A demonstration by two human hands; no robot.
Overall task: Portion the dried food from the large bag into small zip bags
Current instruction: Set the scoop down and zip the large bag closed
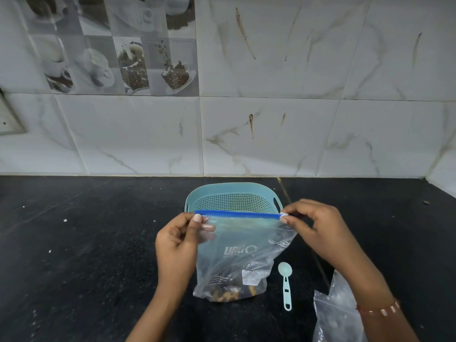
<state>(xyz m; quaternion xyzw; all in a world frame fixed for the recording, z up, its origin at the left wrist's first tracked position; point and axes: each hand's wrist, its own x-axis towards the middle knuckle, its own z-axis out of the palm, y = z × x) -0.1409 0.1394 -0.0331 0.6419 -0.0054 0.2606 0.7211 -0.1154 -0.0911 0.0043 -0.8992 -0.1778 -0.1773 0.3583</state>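
Observation:
A clear large zip bag (237, 253) with a blue zip strip along its top stands upright on the black counter, brown dried food (229, 295) lying in its bottom. My left hand (180, 245) pinches the left end of the strip. My right hand (318, 225) pinches the white slider at the right end. A clear small plastic bag (338, 314) lies at the lower right, partly under my right forearm; its contents are hard to make out.
A teal perforated basket (233, 195) stands just behind the bag. A teal measuring spoon (285, 282) lies on the black counter (86, 243) right of the bag. White crumbs dot the counter. A marble-tiled wall rises behind.

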